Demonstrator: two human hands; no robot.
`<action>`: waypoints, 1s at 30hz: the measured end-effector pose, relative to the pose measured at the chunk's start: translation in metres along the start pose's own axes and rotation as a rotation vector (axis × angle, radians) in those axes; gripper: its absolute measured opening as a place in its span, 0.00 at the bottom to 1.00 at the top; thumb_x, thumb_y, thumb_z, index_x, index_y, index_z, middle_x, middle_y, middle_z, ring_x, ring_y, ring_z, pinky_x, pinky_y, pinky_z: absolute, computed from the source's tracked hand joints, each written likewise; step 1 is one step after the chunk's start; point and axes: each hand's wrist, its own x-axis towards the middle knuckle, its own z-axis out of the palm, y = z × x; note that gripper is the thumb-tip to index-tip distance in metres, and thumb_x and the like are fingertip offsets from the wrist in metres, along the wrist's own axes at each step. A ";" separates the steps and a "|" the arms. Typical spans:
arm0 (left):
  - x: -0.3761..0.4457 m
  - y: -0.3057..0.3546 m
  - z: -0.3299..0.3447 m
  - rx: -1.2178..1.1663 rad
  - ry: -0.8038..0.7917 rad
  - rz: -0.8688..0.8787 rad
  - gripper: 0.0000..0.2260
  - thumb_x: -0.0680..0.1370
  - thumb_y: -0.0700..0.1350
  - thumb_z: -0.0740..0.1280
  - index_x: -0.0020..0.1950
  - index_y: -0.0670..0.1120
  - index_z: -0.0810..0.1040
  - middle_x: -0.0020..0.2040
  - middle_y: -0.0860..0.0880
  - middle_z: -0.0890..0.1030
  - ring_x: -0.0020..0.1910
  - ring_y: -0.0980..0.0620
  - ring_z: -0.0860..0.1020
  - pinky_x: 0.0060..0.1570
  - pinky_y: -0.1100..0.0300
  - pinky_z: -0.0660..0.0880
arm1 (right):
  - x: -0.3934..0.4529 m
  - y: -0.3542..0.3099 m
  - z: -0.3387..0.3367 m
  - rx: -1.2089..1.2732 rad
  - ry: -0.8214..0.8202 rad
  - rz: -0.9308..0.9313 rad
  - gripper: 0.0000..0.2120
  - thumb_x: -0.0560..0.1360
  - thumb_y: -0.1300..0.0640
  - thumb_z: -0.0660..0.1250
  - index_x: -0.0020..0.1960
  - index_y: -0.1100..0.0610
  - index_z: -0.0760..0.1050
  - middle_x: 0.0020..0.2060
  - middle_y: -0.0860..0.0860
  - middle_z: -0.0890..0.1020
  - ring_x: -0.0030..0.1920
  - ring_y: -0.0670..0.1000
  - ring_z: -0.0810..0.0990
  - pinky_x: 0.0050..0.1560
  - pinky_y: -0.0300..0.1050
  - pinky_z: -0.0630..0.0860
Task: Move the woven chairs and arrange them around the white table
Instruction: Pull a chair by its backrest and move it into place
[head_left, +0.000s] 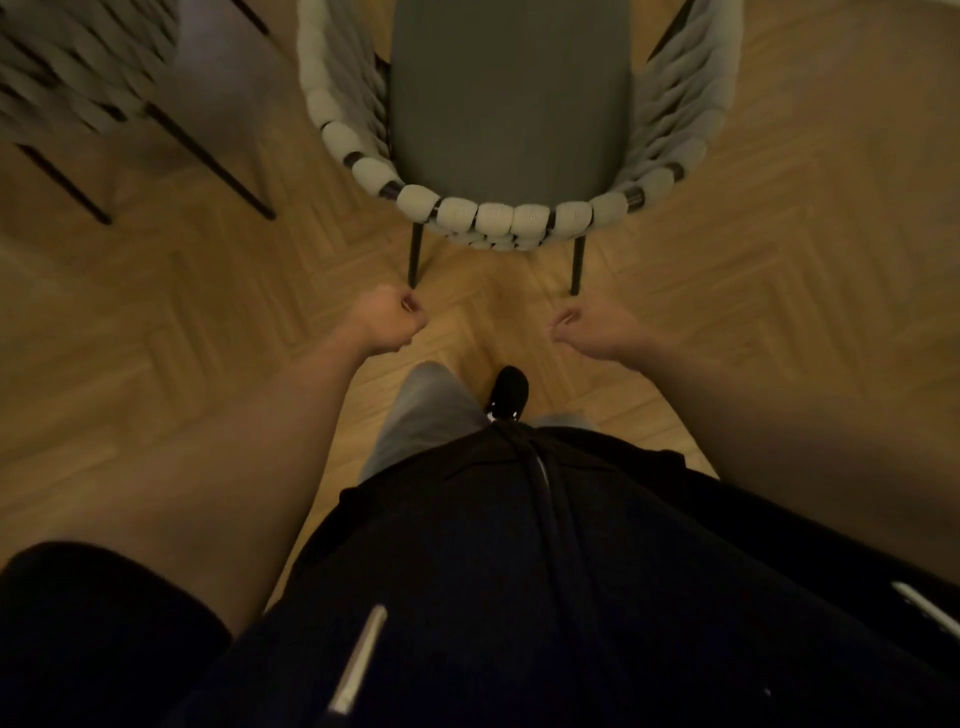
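Note:
A woven chair (511, 215) stands right in front of me, its thick pale rope back turned toward me and its grey seat (509, 104) beyond. Its two black rear legs rest on the wood floor. My left hand (389, 319) is curled into a fist, holds nothing, and hovers just short of the left rear leg. Near the right rear leg, my right hand (582, 327) has its fingers curled and is also empty. Neither hand touches the chair. A second woven chair (88, 78) stands at the upper left, blurred. No white table is in view.
Herringbone wood floor (779, 234) spreads to both sides of the chair. The second chair's thin black legs (208, 156) slant across the floor at left. My dark top, grey trousers and a black shoe (509, 389) fill the lower frame.

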 end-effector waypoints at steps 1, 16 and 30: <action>0.009 0.007 -0.008 0.041 0.022 0.027 0.07 0.81 0.44 0.65 0.55 0.44 0.79 0.50 0.44 0.83 0.52 0.44 0.82 0.50 0.50 0.81 | 0.006 -0.004 -0.011 0.006 0.013 0.002 0.03 0.81 0.55 0.66 0.50 0.51 0.78 0.47 0.47 0.81 0.45 0.43 0.77 0.47 0.41 0.74; 0.159 0.053 -0.092 1.068 -0.165 0.247 0.34 0.75 0.59 0.70 0.78 0.54 0.63 0.76 0.45 0.68 0.76 0.42 0.63 0.75 0.39 0.53 | 0.120 -0.017 -0.109 -0.834 0.062 -0.064 0.31 0.75 0.50 0.69 0.75 0.47 0.64 0.67 0.51 0.76 0.67 0.57 0.74 0.72 0.58 0.59; 0.189 0.055 -0.104 1.218 -0.317 0.289 0.27 0.81 0.44 0.64 0.77 0.62 0.65 0.67 0.48 0.77 0.66 0.44 0.73 0.68 0.47 0.68 | 0.153 -0.021 -0.122 -0.929 -0.153 -0.043 0.31 0.75 0.52 0.69 0.75 0.43 0.63 0.66 0.48 0.77 0.67 0.54 0.75 0.75 0.65 0.51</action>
